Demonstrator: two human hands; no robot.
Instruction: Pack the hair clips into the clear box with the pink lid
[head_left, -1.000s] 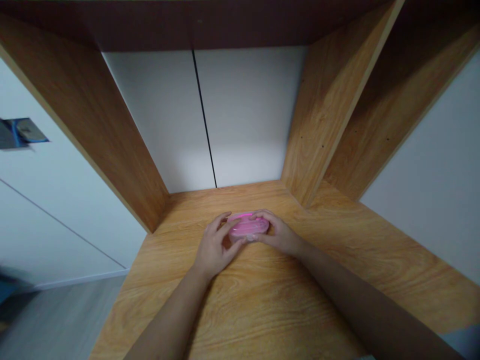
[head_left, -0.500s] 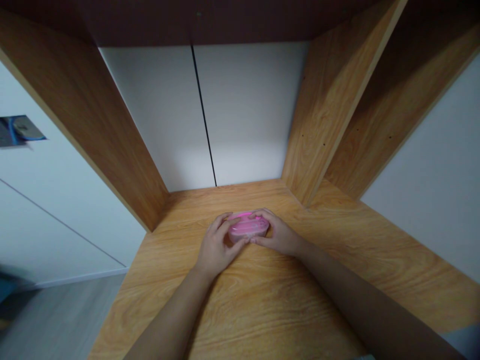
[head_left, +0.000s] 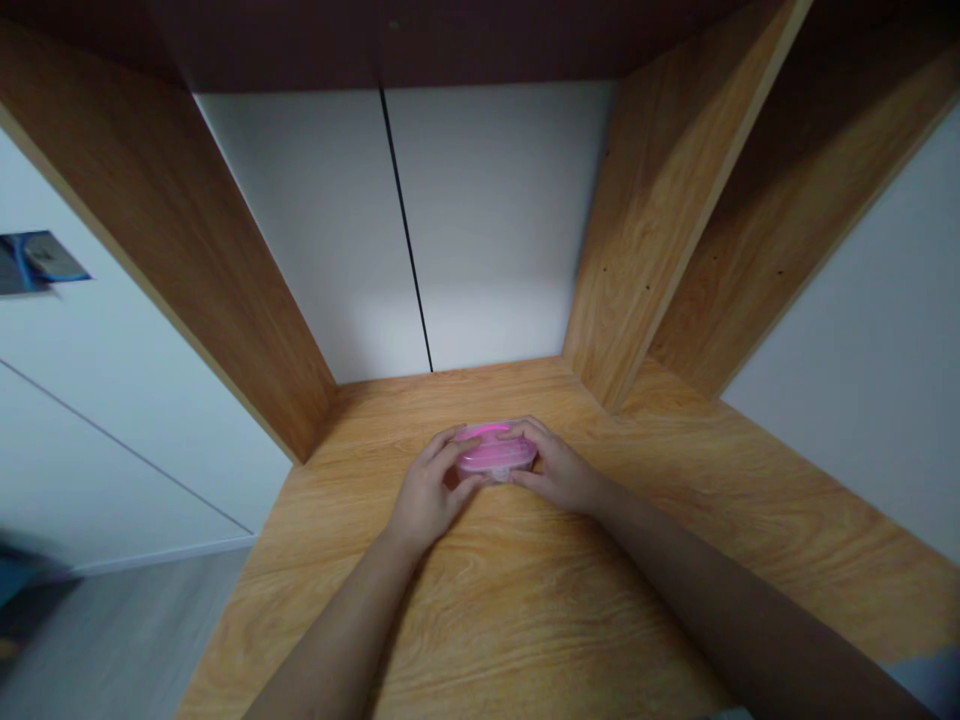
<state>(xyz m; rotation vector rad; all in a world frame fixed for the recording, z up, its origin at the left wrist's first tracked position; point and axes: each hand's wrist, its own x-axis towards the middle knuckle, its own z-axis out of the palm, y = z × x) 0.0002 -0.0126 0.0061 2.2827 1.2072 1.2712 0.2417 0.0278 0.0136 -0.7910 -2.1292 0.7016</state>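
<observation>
A pink oval plastic case (head_left: 496,456) with a see-through lid rests on the wooden desktop (head_left: 510,600). It has a clear clasp (head_left: 500,475) on its near side. My left hand (head_left: 433,487) grips the left end of the case, fingers over the top and thumb at the near edge. Around the right end curls my right hand (head_left: 559,468), its fingers on the far side of the lid and its thumb on the front. What lies inside the case is too blurred to make out.
Wooden side panels stand to the left (head_left: 187,240) and right (head_left: 660,220). A white back panel (head_left: 495,230) with a dark seam closes the rear, under a dark shelf (head_left: 390,40). Grey floor (head_left: 150,630) shows beyond the desk's left edge.
Both thumbs have moved apart along the near side of the case, leaving the clear clasp showing between them. The case itself has stayed in place.
</observation>
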